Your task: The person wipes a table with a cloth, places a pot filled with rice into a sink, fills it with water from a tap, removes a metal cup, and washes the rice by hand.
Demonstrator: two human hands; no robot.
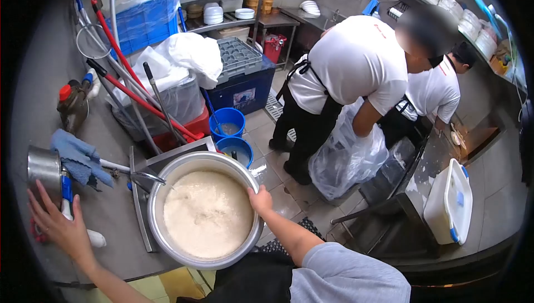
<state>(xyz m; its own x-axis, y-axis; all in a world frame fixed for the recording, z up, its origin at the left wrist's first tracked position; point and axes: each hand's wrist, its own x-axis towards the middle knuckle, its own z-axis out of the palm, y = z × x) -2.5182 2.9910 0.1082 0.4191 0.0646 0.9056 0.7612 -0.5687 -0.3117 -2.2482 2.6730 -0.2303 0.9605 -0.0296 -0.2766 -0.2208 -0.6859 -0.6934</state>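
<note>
A large round metal pot (161,242) stands in front of me, holding a pale, cloudy mass (208,214) with a rippled surface that looks like rice in water. My right hand (260,200) grips its rim on the right side, thumb over the edge. A metal spout (147,177) reaches over the rim from the left. My left hand (58,222) has its fingers spread beside a pipe with a blue valve handle (67,188); whether it touches the valve is unclear. Just above sits a small metal pot (44,168), near a blue cloth (82,157).
Two blue buckets (233,148) stand on the floor beyond the pot. A co-worker (356,58) bends over a clear plastic bag (350,153); another person (434,89) works farther right. Red-handled tools (147,105) lean at left. A white bin (448,203) is at right.
</note>
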